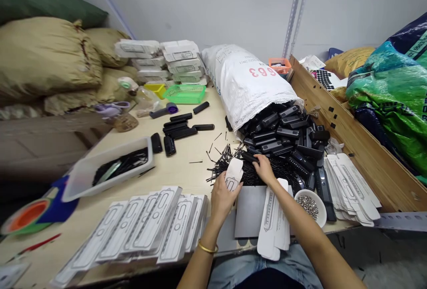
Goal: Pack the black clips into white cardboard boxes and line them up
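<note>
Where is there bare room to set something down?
Mostly bare tabletop lies between the white bin and black pins, with white boxes nearer, black cases beyond. It's crowded around the right hand, where more cases spill from the white sack.

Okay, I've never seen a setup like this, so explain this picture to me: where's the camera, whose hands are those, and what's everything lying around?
There's no machine here. One camera, worn on a person's head, looks forward and down at their two bare hands. The left hand holds a white printed carton. The right hand has its fingers on a black plastic piece; how firmly, I can't tell. On the table, a white sack spills similar pieces. Nearer the person are rows of printed boxes and a bowl of small metal parts.
</note>
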A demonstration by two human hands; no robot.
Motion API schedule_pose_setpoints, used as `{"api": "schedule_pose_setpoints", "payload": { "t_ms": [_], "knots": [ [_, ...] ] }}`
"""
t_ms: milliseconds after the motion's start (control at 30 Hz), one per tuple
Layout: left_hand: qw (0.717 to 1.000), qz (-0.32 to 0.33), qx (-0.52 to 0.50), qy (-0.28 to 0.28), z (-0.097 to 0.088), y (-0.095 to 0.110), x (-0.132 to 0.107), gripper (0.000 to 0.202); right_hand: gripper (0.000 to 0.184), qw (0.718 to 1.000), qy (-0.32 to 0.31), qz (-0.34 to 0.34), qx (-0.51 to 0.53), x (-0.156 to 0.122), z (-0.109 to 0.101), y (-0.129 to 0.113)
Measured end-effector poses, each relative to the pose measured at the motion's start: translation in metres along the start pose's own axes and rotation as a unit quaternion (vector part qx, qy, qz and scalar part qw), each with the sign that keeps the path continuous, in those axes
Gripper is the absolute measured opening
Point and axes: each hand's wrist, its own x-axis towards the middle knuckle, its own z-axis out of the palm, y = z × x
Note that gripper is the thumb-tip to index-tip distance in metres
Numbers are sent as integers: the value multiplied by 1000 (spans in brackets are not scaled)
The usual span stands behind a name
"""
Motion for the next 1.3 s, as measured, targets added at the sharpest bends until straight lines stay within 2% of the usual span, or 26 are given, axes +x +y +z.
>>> {"api": "schedule_pose_setpoints", "payload": {
  "t_ms": [100, 167, 233, 300, 333, 400, 467, 533, 633, 733, 967, 1100, 1167, 1300],
  "knots": [
    [994, 1, 108, -23, 0, 1, 1, 54, 34, 999, -36, 16, 33, -3, -46, 1],
    [988, 34, 145, -44, 2, 10, 0, 54, 38, 993, -107, 27, 52, -12, -67, -5],
    [982, 104, 136, -79, 7, 20, -2, 55, 38, 977, -205, 28, 40, -22, -72, -15],
    [976, 159, 98, -110, 13, 27, -5, 56, 36, 972, -235, -1, -22, -30, -65, -24],
    [978, 164, 70, -112, 15, 28, -7, 55, 35, 973, -218, -15, -71, -31, -60, -26],
    [987, 136, -2, -90, 18, 23, -9, 54, 35, 965, -157, -26, -208, -29, -50, -26],
    [992, 93, -73, -52, 19, 14, -9, 55, 33, 934, -118, -17, -336, -25, -42, -19],
    [991, 63, -116, -21, 20, 7, -9, 59, 24, 906, -112, -22, -407, -23, -36, -10],
    [989, 52, -139, -5, 23, 8, -9, 63, 11, 895, -122, -36, -428, -24, -29, 2],
    [989, 57, -134, -7, 27, 15, -8, 63, 10, 889, -102, -41, -445, -26, -33, 6],
    [996, 84, -18, -15, 24, 24, -5, 65, 13, 889, -61, -41, -452, -25, -75, 3],
    [994, 91, 57, -32, 19, 29, -5, 65, 20, 888, -58, -58, -452, -30, -96, -11],
    [990, 105, 86, -37, 17, 32, -6, 64, 21, 881, -81, -106, -454, -36, -100, -24],
    [981, 165, 82, -56, 14, 39, -8, 66, 21, 842, -171, -254, -445, -49, -92, -52]
  ]
}}
